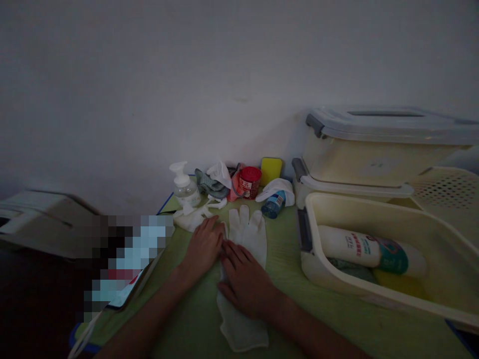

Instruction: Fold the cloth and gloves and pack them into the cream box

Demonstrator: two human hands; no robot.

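A white glove lies flat on the green tabletop, its fingers pointing toward the wall and its cuff toward me. My right hand rests palm down across the middle of the glove, fingers stretched out. At the glove's left edge, by its thumb side, lies my left hand, also palm down with fingers extended. The fingertips of both hands nearly meet there. Just beyond my left hand is another white glove, partly covered by that hand.
Along the wall stand a pump bottle, crumpled cloths, a red tub, a yellow sponge and a small blue bottle. An open bin at right holds a white-and-green bottle. Lidded boxes stack behind.
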